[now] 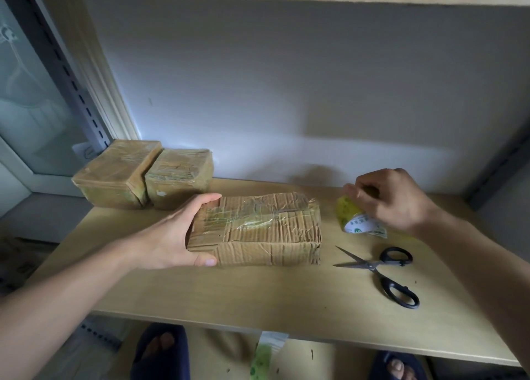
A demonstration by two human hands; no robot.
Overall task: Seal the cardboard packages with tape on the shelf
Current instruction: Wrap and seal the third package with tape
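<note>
Crumpled cardboard, already crossed with clear tape, is what we see in the package point(258, 227) lying mid-shelf point(258, 302); our left hand point(175, 236) clasps its left end, thumb on the near side, fingers over the top. Our right hand point(393, 199) pinches the yellowish tape roll point(355, 216) just right of it; black scissors point(384, 270) lie open nearer us (two taped packages point(143, 176) sit back-left).

Three cardboard packages point(255, 227), one tape roll point(351, 214), one pair of scissors point(381, 273).
</note>
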